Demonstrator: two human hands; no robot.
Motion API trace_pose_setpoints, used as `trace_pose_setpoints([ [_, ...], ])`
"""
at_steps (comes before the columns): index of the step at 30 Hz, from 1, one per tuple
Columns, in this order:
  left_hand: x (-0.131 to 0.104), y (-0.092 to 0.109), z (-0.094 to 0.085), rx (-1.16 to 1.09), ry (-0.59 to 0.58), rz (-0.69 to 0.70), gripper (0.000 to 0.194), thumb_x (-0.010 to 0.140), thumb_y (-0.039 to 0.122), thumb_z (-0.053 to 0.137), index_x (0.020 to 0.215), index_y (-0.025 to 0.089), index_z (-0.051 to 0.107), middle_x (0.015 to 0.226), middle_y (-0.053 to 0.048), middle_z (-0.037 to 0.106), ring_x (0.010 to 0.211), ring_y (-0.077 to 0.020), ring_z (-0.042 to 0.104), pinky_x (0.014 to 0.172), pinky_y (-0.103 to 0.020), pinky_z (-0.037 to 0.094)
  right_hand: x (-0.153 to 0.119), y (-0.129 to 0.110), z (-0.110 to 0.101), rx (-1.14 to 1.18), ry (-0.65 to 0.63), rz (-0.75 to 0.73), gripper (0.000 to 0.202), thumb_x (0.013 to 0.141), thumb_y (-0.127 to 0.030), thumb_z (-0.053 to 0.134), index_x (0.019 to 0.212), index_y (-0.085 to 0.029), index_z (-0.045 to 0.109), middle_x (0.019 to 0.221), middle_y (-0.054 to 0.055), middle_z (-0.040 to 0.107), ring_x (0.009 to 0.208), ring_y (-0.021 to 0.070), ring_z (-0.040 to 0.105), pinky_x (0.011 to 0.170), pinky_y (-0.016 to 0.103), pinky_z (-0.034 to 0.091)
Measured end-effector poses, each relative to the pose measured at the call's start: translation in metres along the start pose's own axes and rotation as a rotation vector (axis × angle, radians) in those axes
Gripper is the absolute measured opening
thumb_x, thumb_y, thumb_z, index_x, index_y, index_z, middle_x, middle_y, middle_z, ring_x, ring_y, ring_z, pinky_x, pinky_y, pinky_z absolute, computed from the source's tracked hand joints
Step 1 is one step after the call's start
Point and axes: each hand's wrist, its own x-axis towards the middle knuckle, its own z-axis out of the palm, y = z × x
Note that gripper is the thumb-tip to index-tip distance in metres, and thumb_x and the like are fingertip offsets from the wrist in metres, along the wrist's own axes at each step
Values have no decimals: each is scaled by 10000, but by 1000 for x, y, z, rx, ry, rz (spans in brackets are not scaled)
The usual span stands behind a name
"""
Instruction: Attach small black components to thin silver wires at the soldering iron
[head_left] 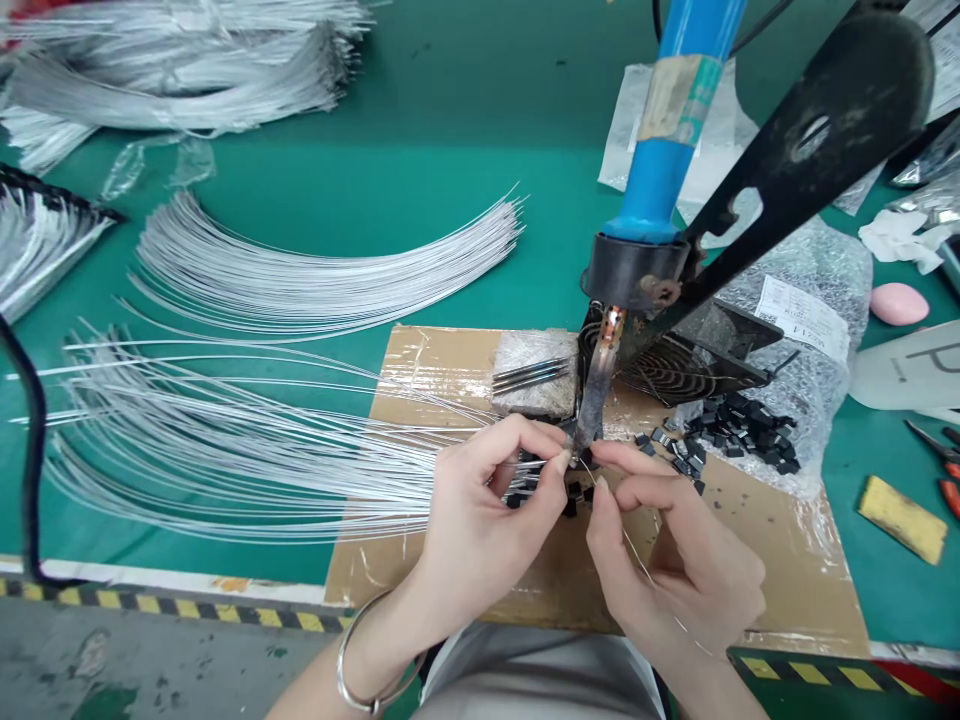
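My left hand [495, 500] is closed in a pinch right beside the soldering iron's tip [592, 400]; what lies between its fingertips is too small and covered to make out. White wires [247, 430] run in from the left and pass behind that hand toward several small black connectors [574, 497]. With thumb and fingers, my right hand [667, 540] grips a thin strand of solder wire [637, 560], whose upper end reaches the tip. The blue-handled soldering iron [660, 170] points downward, clamped in a black metal stand [810, 150].
Cardboard [795, 570] covers the green bench under the work. A wire bundle [322, 270] lies behind on the left. Loose black connectors [750, 430] sit on bubble wrap [832, 270] at right, near a yellow sponge [902, 520]. A small block [532, 350] carries dark rods.
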Motion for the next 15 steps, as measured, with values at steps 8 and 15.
trace_pose_setpoints([
  [8,1,1,1,1,5,14,144,859,124,682,740,205,679,804,-39,810,772,-189,764,537,-224,505,0,-1,0,6,12,3,183,912,-74,733,892,-229,637,1081,52,861,824,168,845,787,230,679],
  [15,0,0,0,-4,0,21,143,867,125,681,751,208,683,818,-31,816,778,-182,762,513,-212,474,0,-1,2,-1,18,-9,184,910,-70,741,903,-227,646,1058,45,861,816,171,846,776,231,681],
])
